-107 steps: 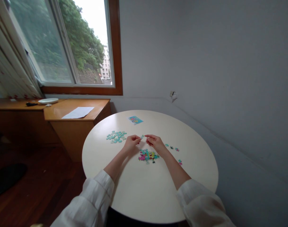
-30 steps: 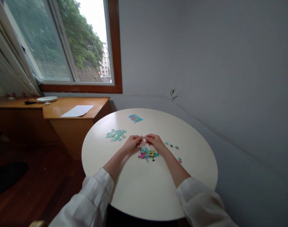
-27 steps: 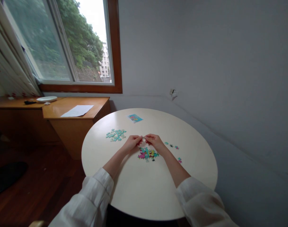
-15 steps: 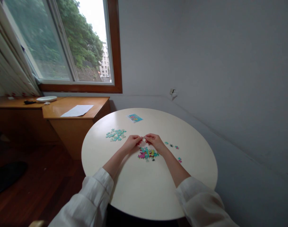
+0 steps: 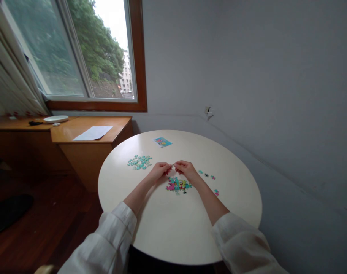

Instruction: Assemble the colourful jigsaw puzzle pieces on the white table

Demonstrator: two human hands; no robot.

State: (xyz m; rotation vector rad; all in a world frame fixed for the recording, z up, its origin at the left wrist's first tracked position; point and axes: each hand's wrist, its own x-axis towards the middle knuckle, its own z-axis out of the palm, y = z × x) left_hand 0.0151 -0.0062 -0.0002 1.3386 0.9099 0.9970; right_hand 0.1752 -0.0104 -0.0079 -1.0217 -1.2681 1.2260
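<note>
My left hand (image 5: 159,171) and my right hand (image 5: 185,169) meet fingertip to fingertip above the round cream table (image 5: 179,228), both pinched on small pale puzzle pieces (image 5: 172,167) held between them. Just below the hands lies a partly joined colourful puzzle section (image 5: 178,185) in pink, yellow and teal. A heap of loose teal pieces (image 5: 139,162) lies to the left of my left hand. A few stray pieces (image 5: 206,175) rest to the right of my right hand.
A small printed card (image 5: 162,142) lies at the table's far side. A wooden desk (image 5: 90,142) with a white sheet (image 5: 93,133) stands left, a white plate (image 5: 56,119) further back under the window. A grey wall runs along the right.
Since the oldest frame the hands have closed the small gap between their fingertips; over the last second they have barely moved.
</note>
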